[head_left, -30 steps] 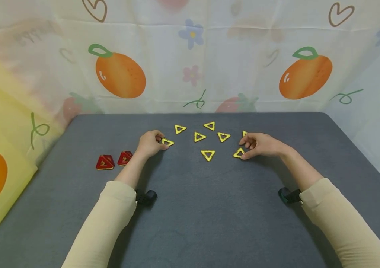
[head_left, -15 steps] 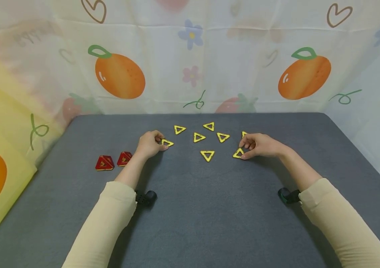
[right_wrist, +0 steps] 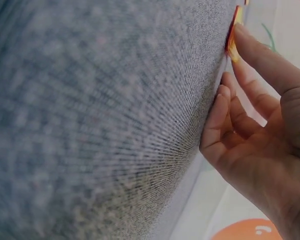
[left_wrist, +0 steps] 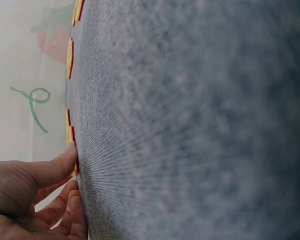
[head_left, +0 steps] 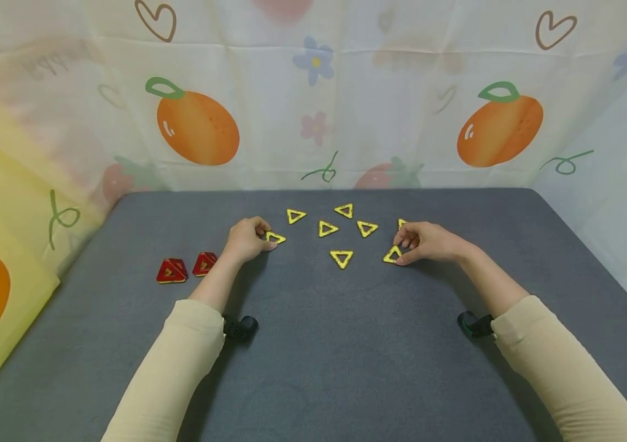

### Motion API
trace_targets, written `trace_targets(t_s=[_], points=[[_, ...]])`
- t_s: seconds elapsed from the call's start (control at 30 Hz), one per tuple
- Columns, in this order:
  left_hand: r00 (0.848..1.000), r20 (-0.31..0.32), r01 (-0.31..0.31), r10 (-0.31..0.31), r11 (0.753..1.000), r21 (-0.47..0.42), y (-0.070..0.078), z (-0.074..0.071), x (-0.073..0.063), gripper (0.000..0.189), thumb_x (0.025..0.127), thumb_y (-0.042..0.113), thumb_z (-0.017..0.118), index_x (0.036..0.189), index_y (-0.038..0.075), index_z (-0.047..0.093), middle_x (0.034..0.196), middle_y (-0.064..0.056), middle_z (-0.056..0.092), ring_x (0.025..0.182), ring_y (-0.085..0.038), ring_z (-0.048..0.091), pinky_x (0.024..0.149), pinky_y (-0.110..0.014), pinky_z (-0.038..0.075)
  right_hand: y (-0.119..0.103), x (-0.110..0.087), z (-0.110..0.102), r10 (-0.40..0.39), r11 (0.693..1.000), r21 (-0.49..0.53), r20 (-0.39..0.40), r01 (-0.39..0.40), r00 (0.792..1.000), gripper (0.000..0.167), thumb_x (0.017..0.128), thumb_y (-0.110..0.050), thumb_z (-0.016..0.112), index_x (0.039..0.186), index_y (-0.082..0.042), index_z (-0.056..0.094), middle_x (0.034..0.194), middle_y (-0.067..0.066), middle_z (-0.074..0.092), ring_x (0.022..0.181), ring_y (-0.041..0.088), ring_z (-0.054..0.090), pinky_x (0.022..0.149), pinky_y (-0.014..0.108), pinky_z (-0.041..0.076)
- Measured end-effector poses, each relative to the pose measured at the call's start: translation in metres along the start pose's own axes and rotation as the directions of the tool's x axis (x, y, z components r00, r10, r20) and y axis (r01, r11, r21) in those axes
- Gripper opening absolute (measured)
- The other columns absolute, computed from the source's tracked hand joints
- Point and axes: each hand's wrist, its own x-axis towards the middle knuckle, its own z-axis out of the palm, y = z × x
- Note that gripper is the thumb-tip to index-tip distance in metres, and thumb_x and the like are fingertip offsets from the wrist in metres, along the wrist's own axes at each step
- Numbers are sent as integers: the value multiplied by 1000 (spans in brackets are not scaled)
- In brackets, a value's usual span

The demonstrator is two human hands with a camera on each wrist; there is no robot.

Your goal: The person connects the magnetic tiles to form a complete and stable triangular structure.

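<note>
In the head view my left hand (head_left: 247, 238) pinches a yellow hollow triangle tile (head_left: 282, 239) between thumb and fingers, low at the grey tabletop. My right hand (head_left: 426, 240) pinches another yellow triangle tile (head_left: 389, 254) by its right side. Seen edge-on in the left wrist view, the left hand's tile (left_wrist: 73, 135) has a red edge, and the thumb lies on it. The right wrist view has the other tile (right_wrist: 233, 37) under the thumb tip, the remaining fingers loosely curled beside the table surface. Part of one more yellow tile (head_left: 401, 222) shows behind the right hand.
Several loose yellow triangle tiles lie between the hands, one (head_left: 341, 252) nearest the front. Two red pyramid shapes, a left one (head_left: 172, 271) and a right one (head_left: 204, 263), stand left of the left forearm. A fruit-print cloth (head_left: 368, 116) hangs behind the grey table (head_left: 313, 356).
Both hands keep hold of their tiles in the same places. The head view has tilted slightly, so the scene sits a little lower in it.
</note>
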Motion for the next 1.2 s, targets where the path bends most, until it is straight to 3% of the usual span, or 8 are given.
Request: trace_targets(t_s=[0.1,0.3,0.43,0.63,0.83,1.2], points=[[1000,3,1,-1,1000,2,0,0,0,41,92,17,70,128,0,59,128,-24,57,121,-39,52,101,-50,45,-2,1,0,2,1000,11,0,-2,1000,41,83,-21,80,115,-6,60,108,12,62,100,21,58,87,34,49],[1000,2,0,0,1000,6,0,0,0,41,91,17,71,127,0,59,127,-24,58,120,-39,53,101,-49,45,-9,0,1,0,998,63,13,-1,1000,37,85,-16,78,112,-3,56,87,8,70,78,15,63,72,29,50],[1000,6,5,-5,1000,7,0,0,-2,41,92,17,70,128,0,59,128,-24,58,121,-39,52,101,-50,45,-25,0,7,-41,992,119,38,37,998,31,90,-13,72,115,-2,57,85,9,74,78,14,70,76,32,57],[1000,2,1,-1,1000,12,-1,-1,-2,41,92,17,70,128,-1,59,128,-24,58,121,-39,52,102,-50,45,-68,3,34,-126,974,204,141,96,982,30,91,-10,70,117,-4,59,85,11,73,80,20,72,79,35,60],[1000,-1,-8,8,1000,15,0,-1,-1,42,91,17,71,127,-1,60,127,-24,59,120,-39,53,102,-50,45,-106,5,68,-178,972,194,220,135,959,27,87,-11,75,111,-9,62,80,4,74,73,14,70,70,29,57],[1000,-6,6,-6,1000,20,1,0,0,41,92,18,70,128,0,59,128,-24,58,121,-39,53,102,-50,45,-141,7,105,-267,960,158,290,229,919,21,86,-9,75,103,-12,63,74,2,69,62,10,63,58,23,50]])
